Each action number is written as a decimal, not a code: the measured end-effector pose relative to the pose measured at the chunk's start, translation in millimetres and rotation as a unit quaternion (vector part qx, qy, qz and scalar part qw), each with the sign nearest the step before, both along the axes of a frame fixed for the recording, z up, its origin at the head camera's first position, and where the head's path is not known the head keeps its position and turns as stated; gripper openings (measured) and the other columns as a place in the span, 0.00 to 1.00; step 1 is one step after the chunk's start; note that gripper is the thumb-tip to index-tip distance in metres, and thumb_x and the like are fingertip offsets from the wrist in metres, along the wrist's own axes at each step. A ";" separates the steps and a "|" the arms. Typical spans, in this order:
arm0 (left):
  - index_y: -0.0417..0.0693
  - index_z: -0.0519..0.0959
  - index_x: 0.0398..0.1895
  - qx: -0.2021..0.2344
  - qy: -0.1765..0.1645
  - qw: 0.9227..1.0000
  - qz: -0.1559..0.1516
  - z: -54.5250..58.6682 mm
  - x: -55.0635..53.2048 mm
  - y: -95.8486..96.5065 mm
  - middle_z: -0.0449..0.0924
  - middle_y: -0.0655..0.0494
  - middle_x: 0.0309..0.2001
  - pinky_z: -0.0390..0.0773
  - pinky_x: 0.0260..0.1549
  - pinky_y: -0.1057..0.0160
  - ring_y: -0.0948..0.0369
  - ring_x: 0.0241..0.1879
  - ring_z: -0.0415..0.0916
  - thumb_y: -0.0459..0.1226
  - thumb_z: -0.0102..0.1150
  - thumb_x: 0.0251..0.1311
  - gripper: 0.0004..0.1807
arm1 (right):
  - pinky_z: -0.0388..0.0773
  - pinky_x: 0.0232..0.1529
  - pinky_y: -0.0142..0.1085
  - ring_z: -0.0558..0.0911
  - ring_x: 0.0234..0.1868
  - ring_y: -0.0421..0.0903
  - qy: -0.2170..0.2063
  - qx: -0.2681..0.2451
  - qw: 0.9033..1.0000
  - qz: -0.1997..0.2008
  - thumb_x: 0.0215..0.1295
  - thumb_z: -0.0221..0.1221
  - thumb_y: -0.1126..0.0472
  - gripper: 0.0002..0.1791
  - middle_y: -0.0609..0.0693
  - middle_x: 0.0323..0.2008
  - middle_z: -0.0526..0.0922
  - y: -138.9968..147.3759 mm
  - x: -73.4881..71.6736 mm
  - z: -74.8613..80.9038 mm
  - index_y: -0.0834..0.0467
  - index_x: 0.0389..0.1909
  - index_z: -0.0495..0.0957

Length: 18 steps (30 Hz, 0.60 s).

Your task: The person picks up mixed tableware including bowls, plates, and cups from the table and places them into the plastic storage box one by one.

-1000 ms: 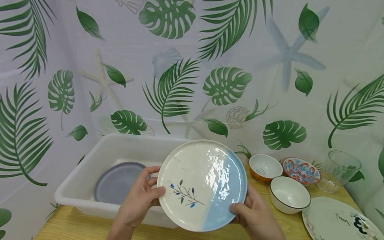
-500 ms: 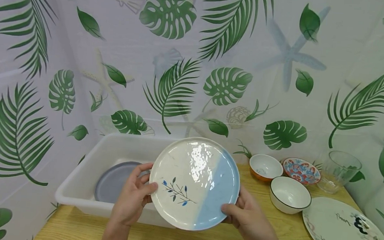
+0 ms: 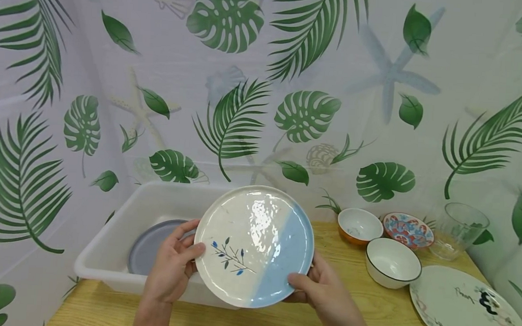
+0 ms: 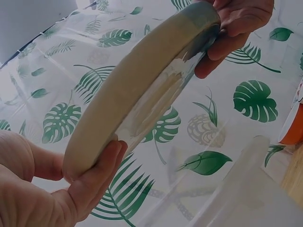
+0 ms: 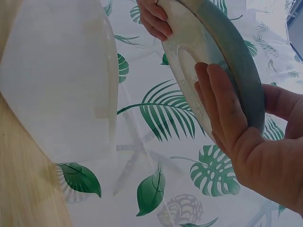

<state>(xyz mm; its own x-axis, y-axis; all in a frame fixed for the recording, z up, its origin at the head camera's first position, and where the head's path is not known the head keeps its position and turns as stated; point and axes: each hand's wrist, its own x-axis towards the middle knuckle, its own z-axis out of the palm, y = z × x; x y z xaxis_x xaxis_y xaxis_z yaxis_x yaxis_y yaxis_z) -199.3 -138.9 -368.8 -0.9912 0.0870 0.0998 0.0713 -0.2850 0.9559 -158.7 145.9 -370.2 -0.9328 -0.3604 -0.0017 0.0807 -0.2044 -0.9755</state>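
A round cream and light-blue plate (image 3: 240, 221) with a painted blue-leafed twig is held up in front of the white tub, its face tilted toward the head camera. My left hand (image 3: 169, 266) pinches its left rim, thumb on the face and fingers behind. My right hand (image 3: 325, 297) grips the lower right rim the same way. In the left wrist view the plate (image 4: 132, 85) shows edge-on between both hands. The right wrist view shows the right fingers (image 5: 222, 101) spread against the plate's underside.
A white plastic tub (image 3: 105, 253) with a grey plate (image 3: 147, 250) inside stands at the left on the wooden table (image 3: 252, 325). To the right are an orange-sided bowl (image 3: 360, 225), a red-blue patterned bowl (image 3: 408, 230), a white bowl (image 3: 393, 261), a clear glass (image 3: 463, 228) and an oval platter (image 3: 462, 301).
Both hands have carried the plate a little to the left, across the front of the tub. Their hold on its rim looks the same.
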 end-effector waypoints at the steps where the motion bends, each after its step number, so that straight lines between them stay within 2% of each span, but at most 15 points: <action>1: 0.34 0.60 0.70 0.001 -0.005 1.000 0.002 -0.2 -0.4 -0.7 0.83 0.50 0.45 0.85 0.34 0.61 0.57 0.39 0.84 0.19 0.47 0.64 0.29 | 0.82 0.49 0.48 0.85 0.49 0.54 0.001 0.001 1.000 0.002 0.71 0.55 0.66 0.40 0.67 0.63 0.73 -0.8 -0.1 -0.1 0.61 0.77 0.43; 5: 0.35 0.59 0.71 0.001 -0.016 1.000 0.009 -1.0 -1.9 -4.6 0.83 0.52 0.45 0.84 0.35 0.62 0.58 0.40 0.84 0.20 0.46 0.65 0.30 | 0.82 0.48 0.49 0.86 0.48 0.54 -0.002 0.006 1.000 0.009 0.71 0.55 0.64 0.40 0.65 0.60 0.77 -3.8 -1.3 -0.9 0.59 0.77 0.44; 10: 0.34 0.59 0.71 -0.002 -0.012 1.000 0.027 -1.1 -3.9 -10.5 0.85 0.55 0.44 0.84 0.35 0.63 0.59 0.40 0.84 0.19 0.45 0.65 0.30 | 0.83 0.48 0.49 0.85 0.48 0.56 -0.010 0.021 1.000 0.013 0.72 0.57 0.61 0.40 0.63 0.56 0.80 -7.2 -2.9 -2.0 0.57 0.77 0.45; 14: 0.35 0.59 0.72 0.000 -0.019 0.999 0.041 -0.9 -6.0 -14.2 0.84 0.53 0.46 0.84 0.36 0.62 0.59 0.41 0.85 0.20 0.45 0.66 0.29 | 0.83 0.47 0.49 0.85 0.50 0.57 -0.015 0.027 0.999 0.011 0.71 0.58 0.58 0.39 0.62 0.58 0.80 -10.3 -2.4 -3.7 0.55 0.76 0.48; 18: 0.36 0.59 0.72 0.006 -0.027 0.998 0.055 -2.8 -8.6 -19.0 0.84 0.56 0.45 0.84 0.36 0.63 0.60 0.41 0.85 0.20 0.44 0.68 0.29 | 0.83 0.46 0.49 0.85 0.49 0.58 -0.023 0.034 0.999 0.008 0.70 0.60 0.56 0.39 0.62 0.59 0.79 -15.3 -3.1 -7.4 0.52 0.76 0.51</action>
